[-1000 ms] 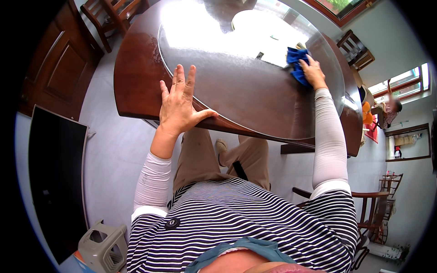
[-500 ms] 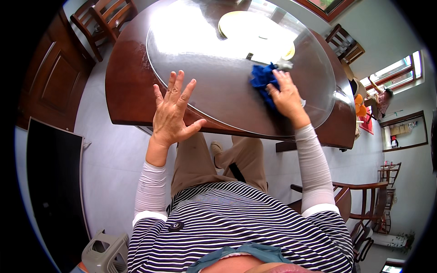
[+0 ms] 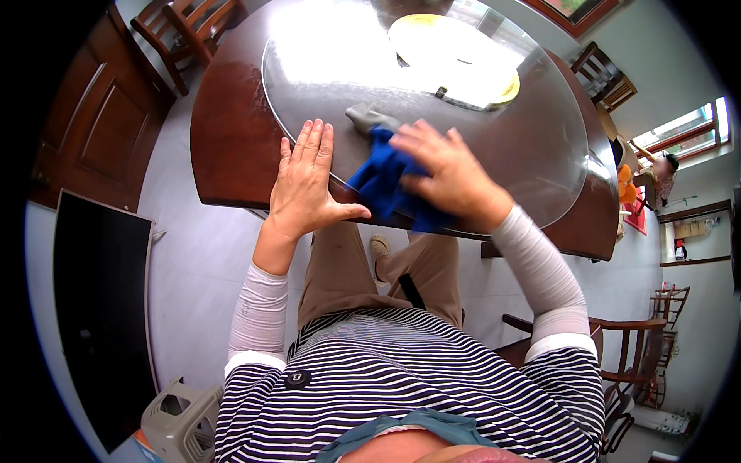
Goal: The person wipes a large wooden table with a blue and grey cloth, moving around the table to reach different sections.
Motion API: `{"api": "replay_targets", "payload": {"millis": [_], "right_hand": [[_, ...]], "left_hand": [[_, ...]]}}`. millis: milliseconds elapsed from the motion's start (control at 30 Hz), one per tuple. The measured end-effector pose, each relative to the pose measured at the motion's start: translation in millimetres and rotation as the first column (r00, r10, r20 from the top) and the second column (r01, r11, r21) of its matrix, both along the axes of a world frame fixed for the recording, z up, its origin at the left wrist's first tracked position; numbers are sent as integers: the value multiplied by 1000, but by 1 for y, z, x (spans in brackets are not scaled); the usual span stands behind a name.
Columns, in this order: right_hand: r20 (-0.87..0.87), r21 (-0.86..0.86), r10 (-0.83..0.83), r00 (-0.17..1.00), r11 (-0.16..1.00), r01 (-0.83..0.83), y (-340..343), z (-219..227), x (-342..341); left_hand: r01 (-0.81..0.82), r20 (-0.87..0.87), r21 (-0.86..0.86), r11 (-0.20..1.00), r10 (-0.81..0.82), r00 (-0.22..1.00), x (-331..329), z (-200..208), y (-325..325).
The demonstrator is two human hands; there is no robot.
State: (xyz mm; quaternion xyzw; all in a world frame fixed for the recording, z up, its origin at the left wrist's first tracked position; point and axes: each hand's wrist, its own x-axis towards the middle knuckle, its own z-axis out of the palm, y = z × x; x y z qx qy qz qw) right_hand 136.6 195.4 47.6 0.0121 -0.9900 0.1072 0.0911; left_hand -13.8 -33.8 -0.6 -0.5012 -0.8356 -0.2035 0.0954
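Observation:
A blue cloth (image 3: 386, 174) with a grey end lies bunched on the round glass turntable (image 3: 532, 154), its lower part hanging at the table's near edge. My right hand (image 3: 454, 176) presses on the cloth from the right and holds it, its fingers slightly blurred. Close by on the left, my left hand (image 3: 305, 181) rests at the rim of the glass and the wooden table (image 3: 224, 147), fingers stretched out, thumb pointing right toward the cloth. Nothing is in it.
Yellow-rimmed round item (image 3: 505, 96) lies on the far part of the glass under strong glare. Wooden chairs (image 3: 197, 31) stand at the back left, another chair (image 3: 602, 73) at the back right. A black panel (image 3: 104, 316) and a grey plastic stool (image 3: 181, 417) are at my left.
My right hand has swept left and slightly nearer with the blue cloth, close to my left hand. The left hand's fingers have come together. The view has shifted slightly.

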Motion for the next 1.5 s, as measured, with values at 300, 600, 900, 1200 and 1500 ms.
{"api": "replay_targets", "payload": {"millis": [300,600,900,1200,1500], "right_hand": [[-55,20,-680,731,731,682,206,-28,-55],[-170,-39,-56,984,998,50,8,-17,-7],[-31,90,-50,998,995,52,26,-13,-43],[-91,23,-564,821,823,568,172,-33,-146],[-105,-32,142,984,989,-146,-58,-18,-73]], "left_hand": [[-48,21,10,999,47,999,2,-2,9],[-64,108,132,989,49,993,-1,-7,8],[-45,118,155,987,27,993,0,-9,4],[-26,114,207,978,2,993,-1,-9,7],[-65,98,195,979,47,994,-5,-16,4]]}}
